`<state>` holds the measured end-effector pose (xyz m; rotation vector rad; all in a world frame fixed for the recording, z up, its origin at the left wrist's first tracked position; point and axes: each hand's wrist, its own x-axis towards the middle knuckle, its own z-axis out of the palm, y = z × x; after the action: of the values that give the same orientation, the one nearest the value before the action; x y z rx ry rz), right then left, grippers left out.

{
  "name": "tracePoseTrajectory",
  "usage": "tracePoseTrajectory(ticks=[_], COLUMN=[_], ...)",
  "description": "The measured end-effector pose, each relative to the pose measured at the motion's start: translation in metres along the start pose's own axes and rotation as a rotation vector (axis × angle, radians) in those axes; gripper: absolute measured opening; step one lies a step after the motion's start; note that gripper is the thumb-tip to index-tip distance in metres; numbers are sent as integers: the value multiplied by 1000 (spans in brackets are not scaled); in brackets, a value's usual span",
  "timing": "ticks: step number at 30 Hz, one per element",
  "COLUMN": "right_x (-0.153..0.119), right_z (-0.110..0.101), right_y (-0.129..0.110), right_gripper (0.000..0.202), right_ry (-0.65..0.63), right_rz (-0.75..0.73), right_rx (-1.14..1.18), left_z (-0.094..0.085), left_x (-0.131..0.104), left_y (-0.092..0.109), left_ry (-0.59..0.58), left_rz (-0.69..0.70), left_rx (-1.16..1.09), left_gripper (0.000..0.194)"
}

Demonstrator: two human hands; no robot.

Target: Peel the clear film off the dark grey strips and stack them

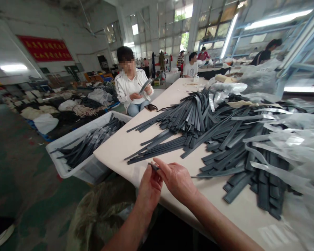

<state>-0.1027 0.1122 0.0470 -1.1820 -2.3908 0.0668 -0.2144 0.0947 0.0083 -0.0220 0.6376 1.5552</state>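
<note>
The person's two bare hands meet at the lower centre of the frame, in front of the near edge of a pale table (113,150); the left hand (150,188) has its fingers closed narrowly about a dark strip (154,167), of which only a short part shows; the right hand (177,178) reaches in from the right, its fingers pinched at the same strip, the rest of which the hands hide.

Just beyond the hands, several loose grey strips (157,152) lie nearly parallel on the table; a large heap of grey strips (193,116) spreads from the centre towards the right, partly overlain at the right edge by clear plastic bags (295,146).

At left centre, a white plastic bin (92,171) stands beside the table and contains further dark strips (91,144); a woven sack (102,216) occupies the lower left of centre; at upper centre, a seated co-worker in a white jacket (120,84) holds a grey strip (145,86) in both hands, near a dark flat object (151,107) on the table edge; a red banner (45,48) hangs at upper left.
</note>
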Motion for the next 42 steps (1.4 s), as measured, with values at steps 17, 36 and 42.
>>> tracePoseTrajectory(ticks=[17, 36, 42], right_x=[1, -5, -17], right_z=[-25, -36, -30], right_y=[-16, -37, -33], right_gripper=[22, 22, 30], right_ry=[-276, -415, -444], right_rz=[100, 129, 190], right_rx=[-108, 45, 113], left_z=[-21, -44, -49], left_x=[-22, -30, -31], left_y=[32, 43, 37], left_ry=[141, 70, 65], left_rz=[105, 227, 227], left_rx=[-127, -58, -4], left_gripper=[7, 35, 34])
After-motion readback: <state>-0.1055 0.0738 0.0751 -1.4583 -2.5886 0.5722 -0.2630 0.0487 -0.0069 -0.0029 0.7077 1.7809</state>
